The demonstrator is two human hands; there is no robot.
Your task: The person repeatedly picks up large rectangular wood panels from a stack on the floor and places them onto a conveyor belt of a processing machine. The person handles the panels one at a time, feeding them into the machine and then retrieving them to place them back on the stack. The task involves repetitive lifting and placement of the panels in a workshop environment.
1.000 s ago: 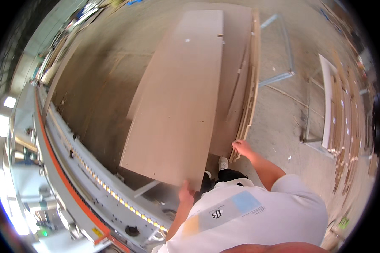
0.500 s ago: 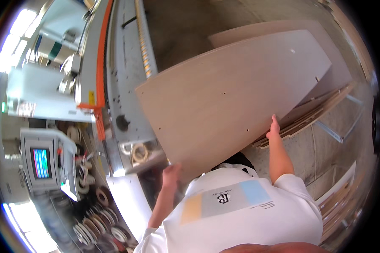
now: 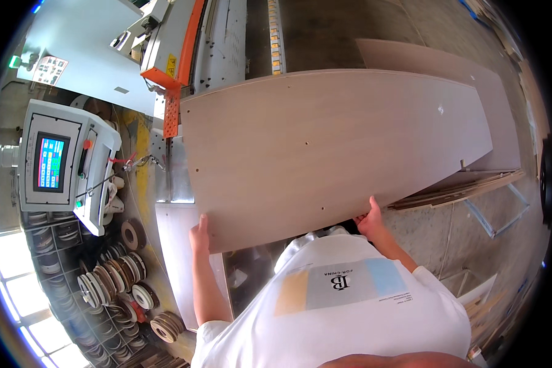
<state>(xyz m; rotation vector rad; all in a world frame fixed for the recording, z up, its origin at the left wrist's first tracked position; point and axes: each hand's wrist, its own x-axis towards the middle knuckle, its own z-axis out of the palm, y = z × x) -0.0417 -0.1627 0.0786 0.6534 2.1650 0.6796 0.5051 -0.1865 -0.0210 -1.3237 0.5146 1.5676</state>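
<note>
A large brown wooden panel [image 3: 288, 165] with small drilled holes spans the view in front of me, lying over the grey bed of a machine at its left part. My left hand [image 3: 200, 233] grips the panel's near left corner, thumb on top and the other fingers hidden by the edge. At the near edge, farther right, my right hand [image 3: 370, 219] holds the panel with the thumb over the top face and the fingers underneath. A notch shows in the panel's right edge.
Beyond the panel's right end lies a stack of similar boards [image 3: 503, 116]. An orange-edged machine [image 3: 173, 110] stands at the far left, beside a control console [image 3: 49, 156] with a lit screen. Rolls of edging tape [image 3: 113, 276] fill a rack at the lower left.
The panel has turned and shifted left, closer to the orange machine part. My left hand has moved left with its corner; my right hand has slid nearer to my body.
</note>
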